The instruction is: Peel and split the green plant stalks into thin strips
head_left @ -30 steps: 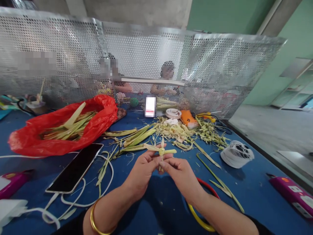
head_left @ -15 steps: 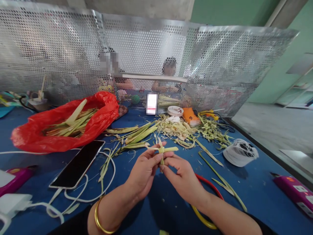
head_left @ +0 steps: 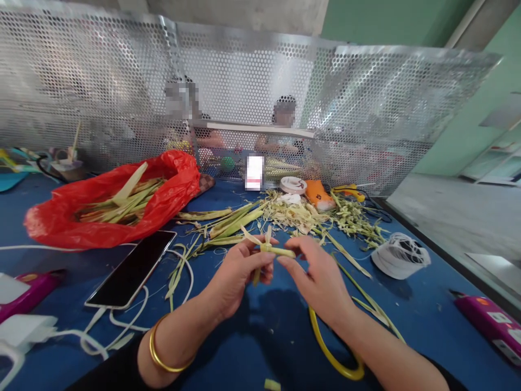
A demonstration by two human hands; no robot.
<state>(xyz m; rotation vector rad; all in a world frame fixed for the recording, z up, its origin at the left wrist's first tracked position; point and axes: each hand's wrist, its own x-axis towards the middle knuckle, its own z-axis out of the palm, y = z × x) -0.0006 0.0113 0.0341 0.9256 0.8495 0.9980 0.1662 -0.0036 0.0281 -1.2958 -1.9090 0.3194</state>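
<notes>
My left hand (head_left: 244,271) is closed, its thumb pressing a knotted piece of pale green plant leaf (head_left: 266,247) against the fingers. Strips of the piece stick out crosswise: two pale tips point up, one folded strip points right, and a tail hangs below the fingers. My right hand (head_left: 317,271) is beside the right-pointing strip. Its thumb and index finger are parted around that strip's end; whether they touch it is hard to tell.
A red plastic bag (head_left: 171,201) of dry leaves and a phone (head_left: 132,269) on a cable lie left. Leaf scraps (head_left: 297,214) spread ahead, before a perforated metal screen (head_left: 244,70). A white cord roll (head_left: 401,255) and purple tool (head_left: 488,326) are right. People sit beyond the screen.
My right hand has let go of the lower part of the leaf piece and moved right and up to its right-hand strip. The left hand has turned the piece slightly.
</notes>
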